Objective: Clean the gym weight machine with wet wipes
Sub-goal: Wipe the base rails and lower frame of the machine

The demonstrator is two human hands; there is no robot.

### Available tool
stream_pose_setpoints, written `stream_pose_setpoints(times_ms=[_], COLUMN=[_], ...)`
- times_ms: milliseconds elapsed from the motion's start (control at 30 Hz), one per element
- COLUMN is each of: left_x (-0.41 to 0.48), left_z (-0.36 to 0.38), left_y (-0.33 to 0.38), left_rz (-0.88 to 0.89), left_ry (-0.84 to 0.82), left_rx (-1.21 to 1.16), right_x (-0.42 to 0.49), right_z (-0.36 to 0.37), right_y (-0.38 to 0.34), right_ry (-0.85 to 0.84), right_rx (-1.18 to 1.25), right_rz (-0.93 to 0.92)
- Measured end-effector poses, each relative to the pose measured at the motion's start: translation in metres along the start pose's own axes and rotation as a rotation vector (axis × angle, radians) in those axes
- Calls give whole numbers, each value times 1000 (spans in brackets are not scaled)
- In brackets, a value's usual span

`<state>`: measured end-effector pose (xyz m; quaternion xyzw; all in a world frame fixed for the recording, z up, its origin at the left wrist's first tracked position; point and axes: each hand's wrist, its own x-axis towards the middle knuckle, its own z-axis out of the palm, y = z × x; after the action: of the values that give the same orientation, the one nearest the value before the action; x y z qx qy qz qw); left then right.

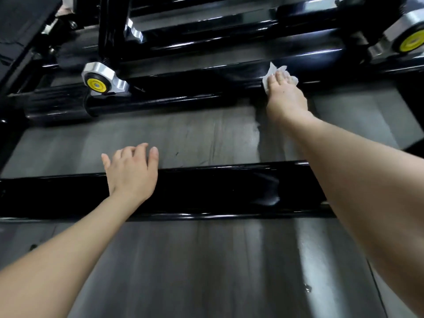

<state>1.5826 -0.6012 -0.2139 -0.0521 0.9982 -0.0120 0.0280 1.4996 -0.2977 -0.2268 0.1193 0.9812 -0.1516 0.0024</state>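
The weight machine's glossy black frame fills the view. A near black bar (218, 191) runs across the middle, and a farther black bar (183, 88) lies beyond it. My right hand (285, 95) reaches over the near bar and presses a white wet wipe (270, 72) flat against the far bar with straight fingers. My left hand (132, 171) rests on the near bar's top edge, fingers relaxed and slightly spread, holding nothing.
Silver pivot caps with yellow centres sit on the frame at the left (97, 84) and the upper right (411, 41). A black upright post (110, 31) rises at the upper left. Grey wood-grain floor (206, 267) lies between and below the bars.
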Motion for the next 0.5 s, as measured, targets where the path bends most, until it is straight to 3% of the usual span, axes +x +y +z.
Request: stream_pose_setpoints(times_ms=[133, 333, 500], left_x=[-12, -44, -71], left_z=[-17, -40, -67], left_y=[23, 47, 52], left_rz=[73, 234, 295], left_ry=[45, 10, 4], left_rx=[-78, -176, -270], right_x=[-13, -91, -151], right_z=[-15, -31, -49], right_y=[7, -5, -9], right_ry=[36, 244, 276], right_rx=[122, 377, 546], right_rz=[123, 102, 143])
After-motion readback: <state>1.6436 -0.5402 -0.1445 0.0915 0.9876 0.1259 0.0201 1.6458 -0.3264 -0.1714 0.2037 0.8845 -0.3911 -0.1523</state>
